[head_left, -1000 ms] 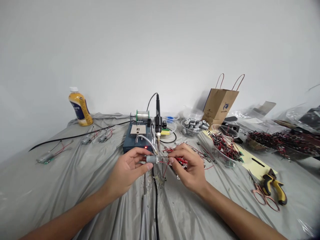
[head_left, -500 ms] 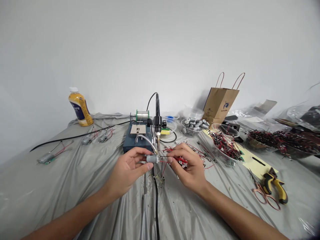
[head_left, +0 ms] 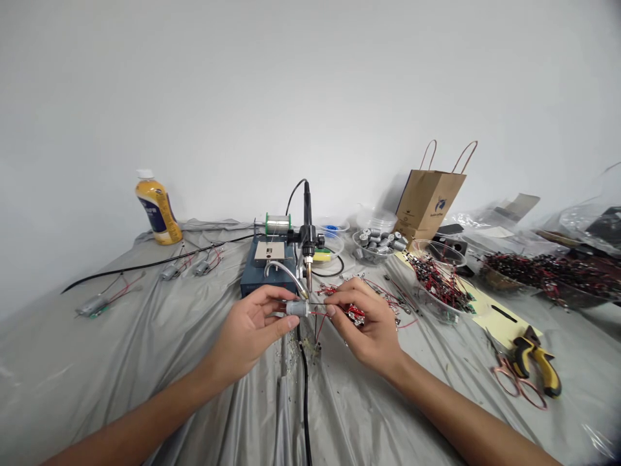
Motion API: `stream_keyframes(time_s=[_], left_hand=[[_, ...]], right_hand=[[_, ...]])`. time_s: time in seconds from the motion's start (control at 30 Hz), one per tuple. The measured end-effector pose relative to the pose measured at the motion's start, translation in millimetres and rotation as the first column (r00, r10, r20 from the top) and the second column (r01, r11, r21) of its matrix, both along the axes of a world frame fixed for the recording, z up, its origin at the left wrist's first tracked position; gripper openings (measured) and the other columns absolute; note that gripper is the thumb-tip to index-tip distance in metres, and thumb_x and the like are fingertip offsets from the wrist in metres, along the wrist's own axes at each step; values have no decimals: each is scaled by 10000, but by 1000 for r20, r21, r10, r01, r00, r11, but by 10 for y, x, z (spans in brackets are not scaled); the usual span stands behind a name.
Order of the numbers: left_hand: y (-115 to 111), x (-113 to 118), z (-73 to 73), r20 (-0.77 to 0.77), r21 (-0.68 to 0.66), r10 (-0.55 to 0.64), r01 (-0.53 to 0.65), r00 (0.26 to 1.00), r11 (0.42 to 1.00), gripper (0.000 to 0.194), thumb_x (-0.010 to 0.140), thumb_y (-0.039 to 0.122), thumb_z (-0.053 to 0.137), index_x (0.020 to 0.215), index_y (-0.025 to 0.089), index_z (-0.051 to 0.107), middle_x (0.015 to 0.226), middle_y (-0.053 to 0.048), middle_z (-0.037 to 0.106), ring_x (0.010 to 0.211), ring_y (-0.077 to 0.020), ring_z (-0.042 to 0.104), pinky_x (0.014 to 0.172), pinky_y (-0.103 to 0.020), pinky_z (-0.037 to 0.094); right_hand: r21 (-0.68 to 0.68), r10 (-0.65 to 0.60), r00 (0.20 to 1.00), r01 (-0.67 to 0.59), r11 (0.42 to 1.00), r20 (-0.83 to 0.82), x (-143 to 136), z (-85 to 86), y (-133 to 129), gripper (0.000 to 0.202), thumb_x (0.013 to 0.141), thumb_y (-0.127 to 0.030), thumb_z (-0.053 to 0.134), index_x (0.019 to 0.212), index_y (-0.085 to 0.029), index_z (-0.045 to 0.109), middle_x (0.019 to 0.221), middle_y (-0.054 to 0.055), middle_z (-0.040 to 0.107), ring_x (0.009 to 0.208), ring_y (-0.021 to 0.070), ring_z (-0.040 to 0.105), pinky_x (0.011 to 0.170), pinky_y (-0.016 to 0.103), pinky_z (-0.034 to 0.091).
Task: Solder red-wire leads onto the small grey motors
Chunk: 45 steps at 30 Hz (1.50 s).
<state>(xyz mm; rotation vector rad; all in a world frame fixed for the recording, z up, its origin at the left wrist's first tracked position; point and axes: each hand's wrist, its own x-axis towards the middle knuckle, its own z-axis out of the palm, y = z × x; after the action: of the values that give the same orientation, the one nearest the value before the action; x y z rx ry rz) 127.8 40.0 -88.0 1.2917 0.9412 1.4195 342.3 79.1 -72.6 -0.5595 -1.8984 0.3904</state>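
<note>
My left hand [head_left: 255, 327] pinches a small grey cylindrical motor [head_left: 295, 308] on its side, its terminal end facing right. From the right, my right hand [head_left: 366, 320] pinches thin wires [head_left: 317, 304], one dark and one red, that run to that end. Right above the motor's end stands the soldering iron [head_left: 308, 259], tip down in its holder. A curved solder feed tube [head_left: 286, 268] from the blue soldering machine [head_left: 248, 275] points at the same spot. Whether the iron's tip touches the terminal I cannot tell.
A solder spool [head_left: 277, 224] sits on the machine. Behind my right hand lie red wires [head_left: 354, 314]; farther off stand a bowl of motors [head_left: 378, 243] and a bowl of wired parts [head_left: 439, 285]. Scissors [head_left: 519, 382] and pliers [head_left: 538, 362] lie right; finished-looking motors [head_left: 92, 304] lie left.
Both hands hold nearly the same pose, with the motor and wires still at the iron's tip. The whole view has shifted very slightly.
</note>
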Motion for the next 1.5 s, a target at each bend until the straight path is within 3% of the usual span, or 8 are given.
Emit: stream_keyframes(time_s=[1.5], left_hand=[[-5,-5,-14,-7,-24,-28,28,1000,999,269,793,246,815,1008,190,664,1006,-40,717,922,-143,659,781,-236,526]], right_hand=[[-22,21,999,-20,1000,41,2,-10,-4,109,873,-110,648,929,-183,708,850,30,620,783,126,583,686,266,449]])
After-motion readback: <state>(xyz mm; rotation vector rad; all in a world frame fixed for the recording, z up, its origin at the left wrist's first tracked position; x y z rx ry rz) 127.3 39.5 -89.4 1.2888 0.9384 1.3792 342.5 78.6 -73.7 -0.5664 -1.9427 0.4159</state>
